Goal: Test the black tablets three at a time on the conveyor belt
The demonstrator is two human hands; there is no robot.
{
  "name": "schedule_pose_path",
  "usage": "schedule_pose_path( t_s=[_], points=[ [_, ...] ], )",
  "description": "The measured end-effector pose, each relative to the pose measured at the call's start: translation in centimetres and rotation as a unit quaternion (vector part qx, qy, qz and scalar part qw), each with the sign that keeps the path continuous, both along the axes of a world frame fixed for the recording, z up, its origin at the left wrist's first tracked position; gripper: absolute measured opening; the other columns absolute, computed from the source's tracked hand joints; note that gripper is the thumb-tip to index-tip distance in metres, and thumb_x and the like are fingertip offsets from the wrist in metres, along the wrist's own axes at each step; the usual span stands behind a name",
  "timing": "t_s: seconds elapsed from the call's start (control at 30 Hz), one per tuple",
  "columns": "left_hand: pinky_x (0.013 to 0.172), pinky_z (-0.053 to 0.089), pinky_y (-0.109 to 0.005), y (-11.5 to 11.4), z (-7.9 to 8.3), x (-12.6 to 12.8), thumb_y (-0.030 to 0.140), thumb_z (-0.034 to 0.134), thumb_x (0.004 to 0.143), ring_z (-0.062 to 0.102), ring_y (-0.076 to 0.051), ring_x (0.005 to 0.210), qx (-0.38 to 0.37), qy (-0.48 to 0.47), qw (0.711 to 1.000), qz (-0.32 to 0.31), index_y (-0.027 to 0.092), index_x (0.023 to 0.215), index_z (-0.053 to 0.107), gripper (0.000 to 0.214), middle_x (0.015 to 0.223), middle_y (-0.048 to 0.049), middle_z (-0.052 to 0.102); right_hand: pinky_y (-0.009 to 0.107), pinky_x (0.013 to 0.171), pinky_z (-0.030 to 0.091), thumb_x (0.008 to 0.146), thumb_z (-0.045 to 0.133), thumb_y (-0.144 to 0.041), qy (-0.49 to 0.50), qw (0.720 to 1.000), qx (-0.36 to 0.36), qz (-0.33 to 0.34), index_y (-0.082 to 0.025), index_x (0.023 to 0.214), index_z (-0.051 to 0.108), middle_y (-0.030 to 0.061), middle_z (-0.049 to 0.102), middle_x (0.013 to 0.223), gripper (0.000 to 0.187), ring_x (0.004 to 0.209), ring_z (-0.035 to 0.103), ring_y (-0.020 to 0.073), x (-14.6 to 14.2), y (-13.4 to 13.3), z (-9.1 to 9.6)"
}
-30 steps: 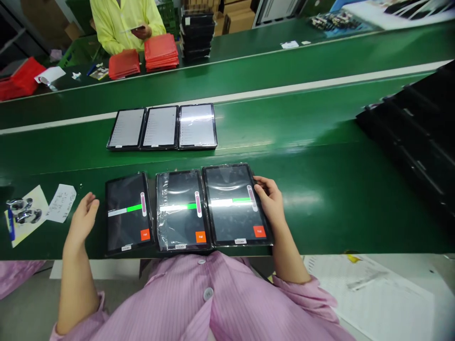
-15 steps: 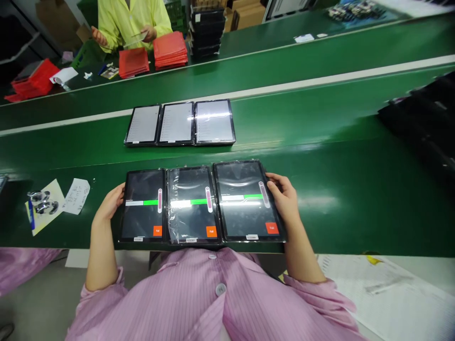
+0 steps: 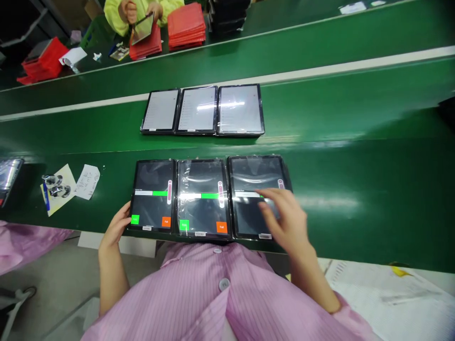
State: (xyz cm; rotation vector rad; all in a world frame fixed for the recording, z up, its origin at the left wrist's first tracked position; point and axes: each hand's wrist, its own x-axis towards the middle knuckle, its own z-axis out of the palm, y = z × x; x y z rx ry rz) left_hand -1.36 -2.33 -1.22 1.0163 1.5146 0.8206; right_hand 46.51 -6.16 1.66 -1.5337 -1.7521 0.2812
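**Slim, Glossy and Best Held by the Edges**

The left hand (image 3: 116, 227) rests with loosely curled fingers at the outer side of a flat black tablet with a lit dark screen (image 3: 152, 173); whether it grips cannot be told, since some fingertips pass out of sight at the rim. The right hand (image 3: 289, 222) hangs open, fingers apart and bent, over a second black tablet with a glossy dark screen (image 3: 245, 220); contact with the glass cannot be confirmed. Between the two sets of fingers lies a third black tablet in wrinkled clear film (image 3: 201, 175), close beside its neighbours on the smooth green worktop (image 3: 355, 227).

The tablets look stiff, fairly light and fragile across the glass, and the film is likely slippery. Opposite side edges seem the safest hold.

The right fingers cover the lower right of their screen. Lettering on the small bright green squares (image 3: 135, 219) is too small to read. Beyond both hands, a row of three black-framed tablets with pale grey screens (image 3: 197, 109) shows only faint text. Left of the left fingers, handwriting on a creased white note (image 3: 87, 182) is illegible, and a shiny dark device (image 3: 9, 177) is cut off.
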Motion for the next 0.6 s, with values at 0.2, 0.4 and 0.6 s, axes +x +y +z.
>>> schedule_pose_path(
  t_s=[0.2, 0.4, 0.6],
  points=[
    [0.119, 0.036, -0.048, -0.1, -0.2, -0.8, 0.055, 0.081, 0.070, 0.046, -0.035, 0.140, 0.018, 0.025, 0.998, -0.055, 0.020, 0.147, 0.049, 0.091, 0.152, -0.0144, 0.050, 0.051, 0.099, 0.044, 0.097, 0.058, -0.035, -0.169, 0.947, 0.002, 0.273, -0.027, 0.124, 0.068, 0.0144, 0.061, 0.133, 0.029, 0.121, 0.053, 0.0315, -7.7, 1.5, 0.2],
    [0.117, 0.037, -0.053, 3.0, 0.6, -0.8, 0.068, 0.063, 0.082, 0.048, -0.034, 0.137, 0.055, 0.177, 0.983, 0.013, 0.023, 0.150, 0.044, 0.084, 0.150, -0.0157, 0.047, 0.064, 0.111, 0.028, 0.095, 0.059, -0.052, -0.201, 0.906, -0.024, 0.372, -0.031, 0.121, 0.069, 0.0159, 0.047, 0.150, 0.035, 0.137, 0.041, 0.0347, -11.3, 1.6, -0.4],
    [0.119, 0.035, -0.051, 7.5, 4.8, 5.6, 0.059, 0.049, 0.095, 0.038, -0.031, 0.145, 0.204, 0.395, 0.877, -0.186, 0.026, 0.148, 0.047, 0.063, 0.154, -0.0127, 0.041, 0.066, 0.116, 0.018, 0.094, 0.062, -0.051, -0.215, 0.930, 0.017, 0.299, -0.029, 0.123, 0.068, 0.0137, 0.048, 0.151, 0.037, 0.137, 0.041, 0.0334, -8.5, 0.4, -0.4]
  ],
)
